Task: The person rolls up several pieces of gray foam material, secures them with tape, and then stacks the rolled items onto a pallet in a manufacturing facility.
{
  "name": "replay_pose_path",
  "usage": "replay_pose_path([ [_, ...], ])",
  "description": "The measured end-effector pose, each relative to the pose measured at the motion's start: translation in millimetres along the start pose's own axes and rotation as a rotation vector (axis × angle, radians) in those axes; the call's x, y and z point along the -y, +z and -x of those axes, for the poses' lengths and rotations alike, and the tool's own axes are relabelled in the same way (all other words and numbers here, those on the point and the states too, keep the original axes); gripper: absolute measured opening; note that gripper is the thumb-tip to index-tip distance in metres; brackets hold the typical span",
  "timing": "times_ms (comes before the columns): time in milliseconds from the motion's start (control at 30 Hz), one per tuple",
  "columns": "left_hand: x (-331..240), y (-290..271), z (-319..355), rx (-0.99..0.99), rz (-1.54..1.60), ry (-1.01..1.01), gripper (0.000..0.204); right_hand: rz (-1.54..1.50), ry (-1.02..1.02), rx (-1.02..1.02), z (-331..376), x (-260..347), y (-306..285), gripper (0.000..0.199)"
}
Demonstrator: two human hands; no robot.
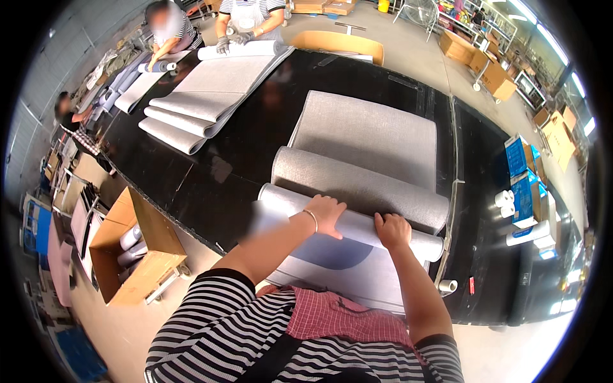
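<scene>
A long grey mat (373,127) lies across the black table in front of me, its far part flat and a loose fold (357,182) bulging toward me. Nearer, the pale underside forms a roll (357,226) running left to right. My left hand (327,214) rests on top of this roll with its fingers spread. Toward the roll's right end, my right hand (394,230) curls its fingers over it. Between my forearms, a flat pale stretch with a dark blue-grey curved patch (335,252) reaches to the table's near edge.
Another layered grey mat (198,89) lies far left, where a gloved co-worker (249,25) handles its roll. On the right stand blue boxes (523,198), white rolls (504,204) and a small red object (472,285). A cardboard box of rolls (156,265) stands on the floor at left.
</scene>
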State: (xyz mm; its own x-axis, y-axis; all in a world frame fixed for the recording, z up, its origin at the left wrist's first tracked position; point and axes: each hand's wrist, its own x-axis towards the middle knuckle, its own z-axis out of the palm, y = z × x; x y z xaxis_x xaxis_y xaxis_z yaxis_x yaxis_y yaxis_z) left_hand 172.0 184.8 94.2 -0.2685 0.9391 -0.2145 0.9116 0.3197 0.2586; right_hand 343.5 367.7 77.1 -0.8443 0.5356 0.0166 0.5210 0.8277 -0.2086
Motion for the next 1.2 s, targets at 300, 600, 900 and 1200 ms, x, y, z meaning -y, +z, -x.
replay_pose_path([
  [300,-56.1,19.0,104.6,0.259,0.111,0.0,0.078,-0.027,-0.001,0.162,128.0,9.8,18.4,0.035],
  [600,-21.2,22.9,63.0,-0.079,0.268,0.329,0.067,-0.1,-0.122,-0.196,135.4,14.3,-1.5,0.034],
  [900,-26.9,37.5,88.9,-0.327,-0.12,-0.151,0.041,-0.492,-0.167,-0.446,93.0,-16.7,-14.9,0.016],
  [1200,-6.8,43.0,73.3,-0.434,0.101,-0.02,0.033,-0.835,0.608,-0.195,125.7,-195.8,29.6,0.064],
])
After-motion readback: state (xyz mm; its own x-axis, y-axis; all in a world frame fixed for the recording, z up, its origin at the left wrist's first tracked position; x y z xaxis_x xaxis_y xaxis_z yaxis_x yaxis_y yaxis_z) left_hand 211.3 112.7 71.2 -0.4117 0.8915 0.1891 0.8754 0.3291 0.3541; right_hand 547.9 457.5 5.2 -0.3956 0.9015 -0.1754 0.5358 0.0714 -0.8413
